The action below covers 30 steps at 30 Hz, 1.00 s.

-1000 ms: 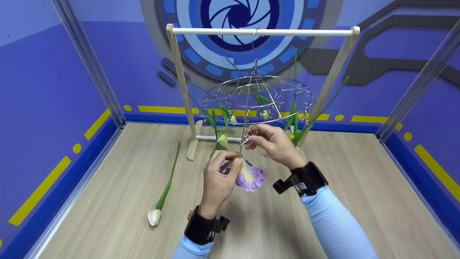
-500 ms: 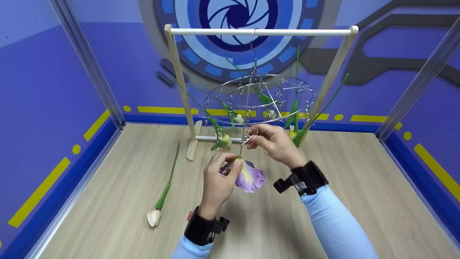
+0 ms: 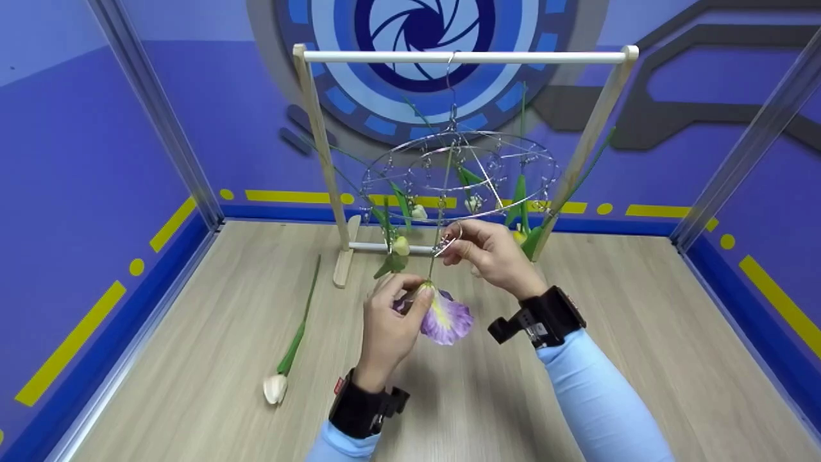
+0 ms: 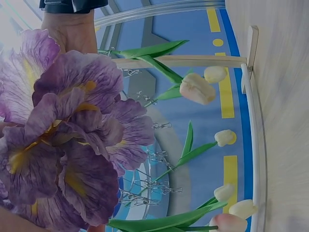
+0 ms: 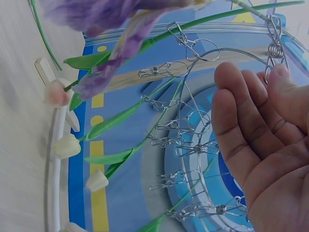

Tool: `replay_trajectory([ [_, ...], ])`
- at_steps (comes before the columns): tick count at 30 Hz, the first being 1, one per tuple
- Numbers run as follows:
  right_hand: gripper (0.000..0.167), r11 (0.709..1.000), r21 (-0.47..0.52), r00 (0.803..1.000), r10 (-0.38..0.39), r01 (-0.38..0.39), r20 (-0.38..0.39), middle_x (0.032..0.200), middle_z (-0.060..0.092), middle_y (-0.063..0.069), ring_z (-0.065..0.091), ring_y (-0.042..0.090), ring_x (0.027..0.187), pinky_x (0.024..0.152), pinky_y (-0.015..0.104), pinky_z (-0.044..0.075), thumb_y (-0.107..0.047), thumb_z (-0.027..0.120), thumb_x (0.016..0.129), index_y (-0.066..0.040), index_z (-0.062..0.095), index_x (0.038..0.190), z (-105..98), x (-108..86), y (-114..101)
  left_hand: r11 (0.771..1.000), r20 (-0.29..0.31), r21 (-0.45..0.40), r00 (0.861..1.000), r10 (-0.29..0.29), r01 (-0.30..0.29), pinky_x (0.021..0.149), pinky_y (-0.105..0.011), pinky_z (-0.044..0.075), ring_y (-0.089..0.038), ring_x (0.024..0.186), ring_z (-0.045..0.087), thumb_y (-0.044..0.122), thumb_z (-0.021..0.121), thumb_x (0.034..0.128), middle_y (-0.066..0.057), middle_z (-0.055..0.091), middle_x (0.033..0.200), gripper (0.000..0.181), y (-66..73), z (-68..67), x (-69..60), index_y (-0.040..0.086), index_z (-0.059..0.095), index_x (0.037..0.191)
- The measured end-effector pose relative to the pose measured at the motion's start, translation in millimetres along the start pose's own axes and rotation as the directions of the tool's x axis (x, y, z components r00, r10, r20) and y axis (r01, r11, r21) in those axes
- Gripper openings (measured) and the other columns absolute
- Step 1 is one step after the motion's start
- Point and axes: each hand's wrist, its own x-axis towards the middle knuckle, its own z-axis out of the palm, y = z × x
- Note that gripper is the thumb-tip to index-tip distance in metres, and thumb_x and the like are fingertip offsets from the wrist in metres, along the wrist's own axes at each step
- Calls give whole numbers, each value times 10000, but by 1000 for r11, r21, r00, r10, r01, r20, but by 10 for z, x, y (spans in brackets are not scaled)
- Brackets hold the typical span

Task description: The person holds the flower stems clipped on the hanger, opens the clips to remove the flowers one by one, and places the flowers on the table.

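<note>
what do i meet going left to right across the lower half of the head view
Left wall, lying tulip, rack foot, left hand, purple bloom, right hand, right sleeve, right wall.

Flower (image 3: 447, 319) at the left hand (image 3: 390, 324): purple, darker veining, yellow streaks towards the petal bases. Tulip (image 3: 275, 389) left of the left hand: cream-white, green leaf and stem. Hanger (image 3: 485, 176) above the right hand (image 3: 495, 260): silver. Sleeve (image 3: 603, 391) below the right hand: plain light blue; wrist strap (image 3: 558, 317): black. Bench (image 3: 211, 314) beneath both hands: pale beige, wood-grained. Wall (image 3: 211, 109) beyond: blue, yellow dashes and dots.
</note>
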Motion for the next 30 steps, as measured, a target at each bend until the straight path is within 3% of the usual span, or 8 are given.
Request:
replay_trajectory([
  [11, 138, 999, -27, 999, 35, -35, -20, 993, 702, 256, 728, 155, 820, 777, 295, 610, -12, 582, 1032, 81, 664, 1093, -24, -7, 7, 1000, 12, -7, 1000, -3, 3, 860, -369, 595, -203, 963, 686, 116, 758, 930, -48, 723, 997, 124, -5, 6, -1, 43, 740, 1029],
  [18, 132, 997, -44, 998, 56, -58, -31, 952, 714, 232, 727, 131, 821, 641, 219, 564, -7, 586, 1027, 78, 662, 1095, -43, -7, 9, 1000, 12, 11, 1000, 6, -6, 858, -434, 581, -198, 976, 672, 128, 755, 936, -41, 715, 991, 120, -12, 2, -8, 47, 739, 1022],
  [25, 142, 998, -21, 998, 52, -52, -25, 964, 698, 239, 730, 150, 819, 787, 299, 611, -2, 581, 1027, 93, 655, 1102, -52, -1, 18, 1000, 16, 19, 1000, 5, -5, 852, -445, 573, -198, 967, 666, 128, 757, 933, -34, 716, 993, 119, -19, 3, -8, 55, 742, 1026],
  [30, 149, 999, 8, 998, 52, -52, -26, 964, 684, 237, 725, 137, 814, 794, 311, 614, 9, 572, 1029, 114, 644, 1105, -61, 4, 30, 1000, 25, 9, 1000, -2, 2, 863, -435, 576, -197, 976, 672, 121, 755, 934, -33, 720, 1006, 119, -25, 2, -12, 56, 741, 1034],
])
